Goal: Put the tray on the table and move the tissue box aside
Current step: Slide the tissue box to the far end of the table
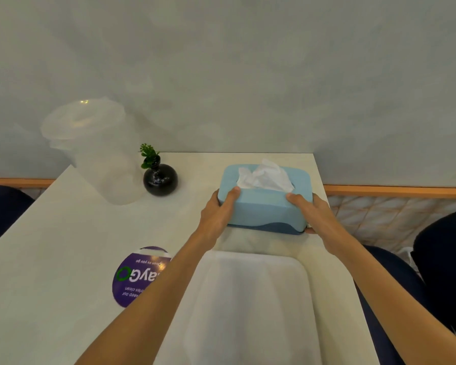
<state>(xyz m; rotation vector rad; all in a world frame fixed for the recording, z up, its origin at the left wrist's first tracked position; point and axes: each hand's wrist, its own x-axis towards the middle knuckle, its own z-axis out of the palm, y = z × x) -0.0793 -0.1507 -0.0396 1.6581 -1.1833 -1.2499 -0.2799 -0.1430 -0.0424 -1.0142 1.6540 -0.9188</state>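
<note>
A light blue tissue box [266, 206] with a darker blue base and white tissue sticking out of its top sits near the far right corner of the white table [63, 246]. My left hand [217, 213] grips its left end, thumb on top. My right hand [315, 214] grips its right end the same way. A white tray [250, 306] lies flat on the table just in front of the box, between my forearms, reaching to the lower edge of the view.
A small black round vase [160, 179] with a green sprig stands left of the box. A clear plastic container [95, 151] stands further left. A purple round sticker [140, 276] marks the tabletop. Dark blue seats [0, 209] flank the table; a wall closes the far side.
</note>
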